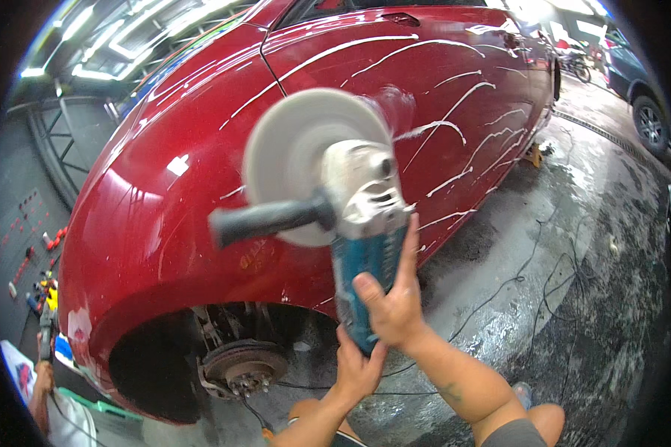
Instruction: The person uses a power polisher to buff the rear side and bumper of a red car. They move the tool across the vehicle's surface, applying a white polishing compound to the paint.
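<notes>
My right hand (pixel 392 304) grips the teal body of a power polisher (pixel 365 223). Its round white pad (pixel 291 149) faces the red car's side panel (pixel 164 208), and a black side handle (pixel 265 220) sticks out to the left with no hand on it. My left hand (pixel 356 366) sits just below the right one, touching the tool's rear end. The pad is blurred. White streaks of polish (pixel 440 130) run across the car's door and fender.
The car's wheel is off, with the bare brake disc and hub (pixel 242 366) showing in the wheel arch. Black cables (pixel 522 283) trail over the wet concrete floor. Another person (pixel 48 387) stands at the lower left. A dark car (pixel 641 89) is parked at the far right.
</notes>
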A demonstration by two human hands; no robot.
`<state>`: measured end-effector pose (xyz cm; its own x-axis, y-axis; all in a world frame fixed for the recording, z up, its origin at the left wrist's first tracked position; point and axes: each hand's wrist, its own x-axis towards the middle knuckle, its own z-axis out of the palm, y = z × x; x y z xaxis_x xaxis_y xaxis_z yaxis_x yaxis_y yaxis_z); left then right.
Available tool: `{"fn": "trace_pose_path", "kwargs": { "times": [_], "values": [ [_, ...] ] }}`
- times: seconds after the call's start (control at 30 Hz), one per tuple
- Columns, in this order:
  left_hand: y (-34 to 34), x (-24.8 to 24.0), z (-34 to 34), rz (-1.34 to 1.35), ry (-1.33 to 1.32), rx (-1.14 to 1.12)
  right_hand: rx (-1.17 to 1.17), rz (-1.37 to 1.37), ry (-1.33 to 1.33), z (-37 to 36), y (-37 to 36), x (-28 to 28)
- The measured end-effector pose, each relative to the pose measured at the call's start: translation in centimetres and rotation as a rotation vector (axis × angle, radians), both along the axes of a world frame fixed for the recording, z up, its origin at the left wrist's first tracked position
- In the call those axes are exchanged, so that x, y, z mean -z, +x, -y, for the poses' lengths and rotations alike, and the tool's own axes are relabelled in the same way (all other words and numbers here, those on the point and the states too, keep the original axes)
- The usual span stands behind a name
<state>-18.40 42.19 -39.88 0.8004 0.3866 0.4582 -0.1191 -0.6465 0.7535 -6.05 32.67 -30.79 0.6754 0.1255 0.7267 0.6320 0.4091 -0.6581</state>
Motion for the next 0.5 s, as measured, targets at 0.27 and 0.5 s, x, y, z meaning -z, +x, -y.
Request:
{"fn": "trace_pose_path", "kwargs": {
  "times": [0.27,0.5],
  "values": [
    [12.3,-4.3,4.5,0.076,0.126,0.238,-0.065,-0.153,0.296,6.3,11.4,-1.5],
    [12.2,-4.8,6.4,-0.001,0.13,0.084,-0.027,-0.171,0.309,6.0,12.0,-1.8]
  ]
}}
